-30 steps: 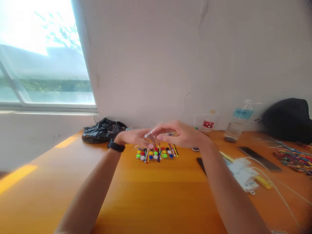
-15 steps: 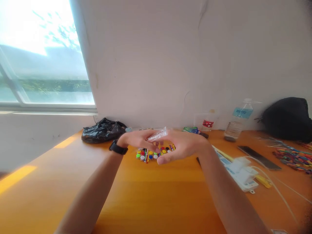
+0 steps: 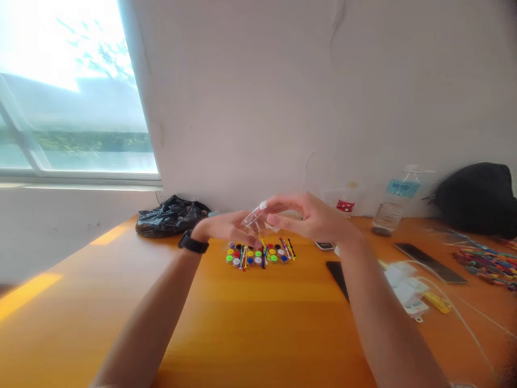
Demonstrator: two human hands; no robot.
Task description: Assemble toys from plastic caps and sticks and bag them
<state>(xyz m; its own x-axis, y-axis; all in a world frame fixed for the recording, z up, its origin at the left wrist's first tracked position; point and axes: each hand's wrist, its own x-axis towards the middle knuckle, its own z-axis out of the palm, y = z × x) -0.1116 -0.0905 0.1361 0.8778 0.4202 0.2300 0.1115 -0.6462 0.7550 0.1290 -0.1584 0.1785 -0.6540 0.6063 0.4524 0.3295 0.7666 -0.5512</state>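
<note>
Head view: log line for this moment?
left hand: holds clear bag | right hand: pinches bag | below: caps, sticks on table

The small clear plastic bag (image 3: 255, 217) looks thin, glossy and crinkled. The orange wooden tabletop (image 3: 250, 323) is smooth with a soft sheen. The crumpled black plastic bag (image 3: 172, 214) glints; the white plastered wall (image 3: 283, 97) is matt, faintly cracked

A single camera, worn on the person's head, looks forward and slightly down along the orange counter (image 3: 258, 334) toward its far edge, where a white wall (image 3: 283, 97) rises. It sits close over the near edge. Both forearms run up from the bottom of the frame, and the left hand (image 3: 226, 229) and right hand (image 3: 311, 218) meet mid-frame. A window (image 3: 68, 97) fills the upper left.
</note>
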